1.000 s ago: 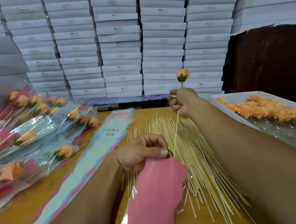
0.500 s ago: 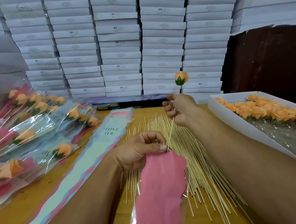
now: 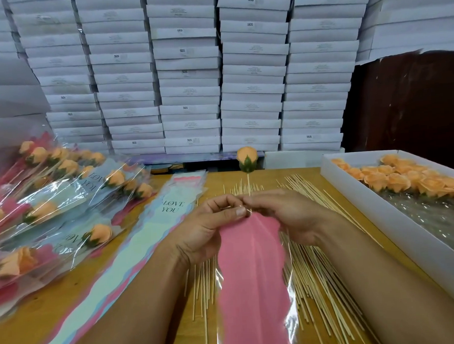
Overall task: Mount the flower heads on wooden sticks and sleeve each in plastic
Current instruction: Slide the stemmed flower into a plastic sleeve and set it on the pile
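The left hand [image 3: 213, 226] pinches the pink sleeve's [image 3: 254, 284] top edge; the right hand [image 3: 289, 216] pinches one stick [image 3: 248, 183] topped by one flower [image 3: 247, 158], upright at mid-surface. Loose sticks [image 3: 314, 267] beneath are too many to count.

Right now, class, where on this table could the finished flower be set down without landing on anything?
Bare wood shows near the left front edge of the table, between the wrapped flowers and the flat sleeves. Another thin strip runs between the loose sticks and the white tray. The middle, under both hands, is crowded with sticks.
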